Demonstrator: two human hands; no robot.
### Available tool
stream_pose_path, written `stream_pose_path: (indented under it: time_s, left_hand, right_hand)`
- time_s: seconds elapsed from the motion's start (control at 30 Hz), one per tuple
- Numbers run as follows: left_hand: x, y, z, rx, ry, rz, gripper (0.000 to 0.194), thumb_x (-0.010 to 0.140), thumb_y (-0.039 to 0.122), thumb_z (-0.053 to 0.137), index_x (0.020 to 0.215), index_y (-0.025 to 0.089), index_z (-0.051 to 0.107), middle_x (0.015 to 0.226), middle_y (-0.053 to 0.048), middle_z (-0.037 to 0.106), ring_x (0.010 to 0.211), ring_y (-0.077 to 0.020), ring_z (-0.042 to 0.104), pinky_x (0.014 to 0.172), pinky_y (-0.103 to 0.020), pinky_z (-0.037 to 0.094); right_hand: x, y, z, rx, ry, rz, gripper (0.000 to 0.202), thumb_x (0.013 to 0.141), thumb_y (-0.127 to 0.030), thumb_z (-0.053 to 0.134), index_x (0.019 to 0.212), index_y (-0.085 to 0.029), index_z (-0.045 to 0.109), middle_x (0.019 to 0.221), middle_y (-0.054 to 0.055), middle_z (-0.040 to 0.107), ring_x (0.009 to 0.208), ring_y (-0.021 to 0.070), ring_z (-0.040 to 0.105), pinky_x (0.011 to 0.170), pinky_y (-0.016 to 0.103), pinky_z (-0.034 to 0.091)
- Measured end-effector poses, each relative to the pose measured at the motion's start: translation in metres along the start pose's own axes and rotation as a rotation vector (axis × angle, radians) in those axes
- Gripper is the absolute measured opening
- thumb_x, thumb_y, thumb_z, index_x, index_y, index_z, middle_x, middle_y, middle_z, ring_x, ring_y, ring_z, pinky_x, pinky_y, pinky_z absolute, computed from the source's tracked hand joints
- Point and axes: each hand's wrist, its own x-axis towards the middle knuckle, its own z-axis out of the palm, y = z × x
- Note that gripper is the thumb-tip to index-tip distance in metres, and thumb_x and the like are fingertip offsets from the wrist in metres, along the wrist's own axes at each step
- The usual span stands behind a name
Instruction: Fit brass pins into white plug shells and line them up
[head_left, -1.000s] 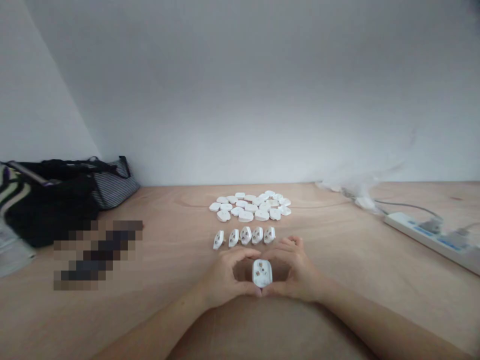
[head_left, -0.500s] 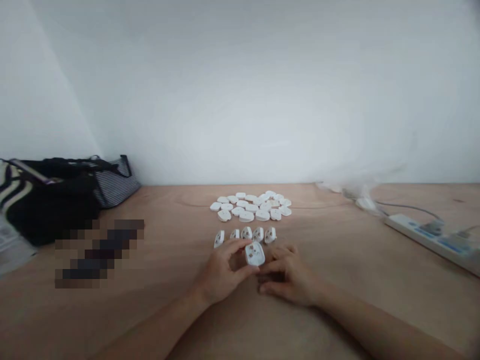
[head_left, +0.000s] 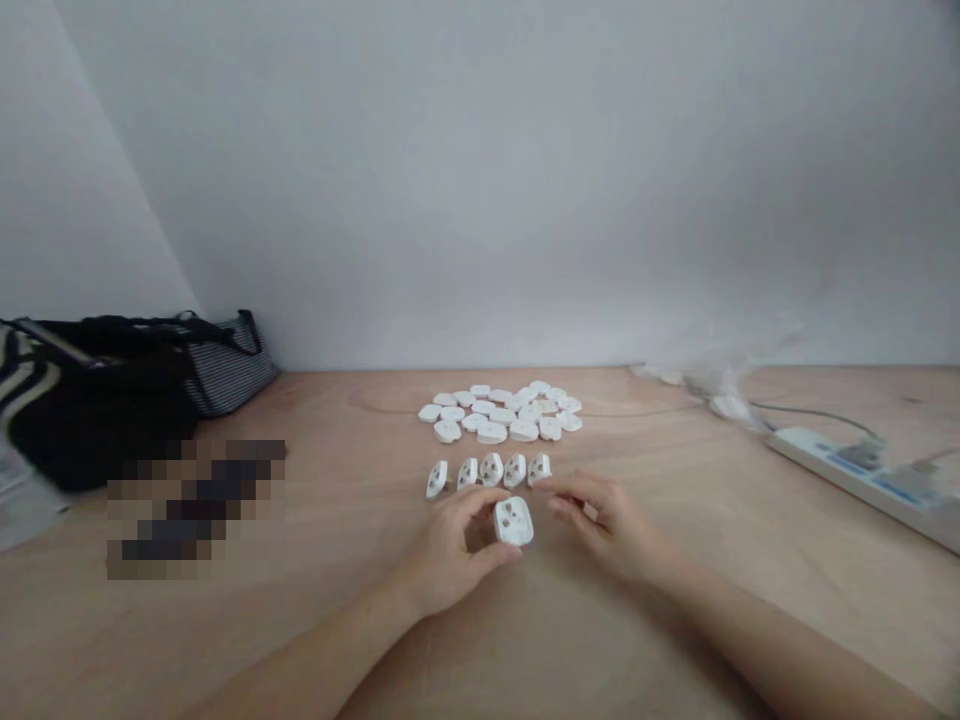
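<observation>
From my remote seat I see the piece I'm working on: a white, rounded-square plastic plug shell (head_left: 514, 523), shallow like a tray, with a smooth raised rim. Brass-coloured metal parts sit inside it; finer detail is too small for me to read. My left hand (head_left: 454, 550) has its grip closed around the shell's edge, thumb below and fingers above, presenting its inner side tilted toward me. It is just in front of five similar white plug pieces (head_left: 491, 470) standing in a row on the pale brown wooden counter (head_left: 337, 430). My right hand (head_left: 619, 535) has a loose grip, thumb and forefinger parted, the forefinger at the rightmost piece; I cannot tell whether they touch.
</observation>
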Motion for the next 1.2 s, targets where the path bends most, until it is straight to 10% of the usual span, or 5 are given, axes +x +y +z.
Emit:
stream_pose_path:
  time_s: [0.43,0.83,1.07,1.2]
  left_hand:
    - [0.0,0.002,0.001,0.025,-0.036,0.043,0.039,0.069,0.022,0.072,0.106,0.02,0.06,0.103,-0.005,0.062,0.094,-0.0216,0.057,0.084,-0.032,0.044]
    - [0.0,0.005,0.002,0.023,0.008,0.066,0.039,0.067,0.024,0.074,0.104,0.02,0.062,0.102,-0.006,0.063,0.094,-0.0217,0.058,0.085,-0.032,0.045]
    - [-0.001,0.007,0.004,0.024,0.02,0.075,0.039,0.069,0.027,0.073,0.106,0.02,0.061,0.103,-0.006,0.063,0.095,-0.0217,0.057,0.086,-0.032,0.044]
    - [0.0,0.009,0.003,-0.013,0.032,0.06,0.037,0.073,0.03,0.07,0.108,0.021,0.061,0.103,-0.006,0.063,0.095,-0.0216,0.058,0.085,-0.031,0.045]
  right_hand:
    - [-0.001,0.0,0.014,0.278,0.015,0.196,0.015,0.083,-0.028,0.054,0.087,-0.018,0.065,0.081,0.003,0.07,0.073,0.0177,0.064,0.065,0.027,0.05]
    - [-0.001,-0.002,0.013,-0.153,0.06,-0.013,0.016,0.082,-0.035,0.059,0.076,-0.026,0.069,0.072,0.0,0.07,0.071,0.0181,0.058,0.075,0.037,0.033]
    - [-0.001,-0.009,0.014,-0.253,0.05,-0.085,0.012,0.082,-0.034,0.06,0.087,-0.032,0.071,0.082,0.001,0.067,0.077,0.0184,0.055,0.074,0.036,0.032]
    - [-0.002,-0.008,0.01,-0.244,0.027,-0.064,0.043,0.076,-0.043,0.065,0.116,-0.03,0.057,0.103,0.005,0.064,0.092,0.0229,0.054,0.079,0.038,0.034]
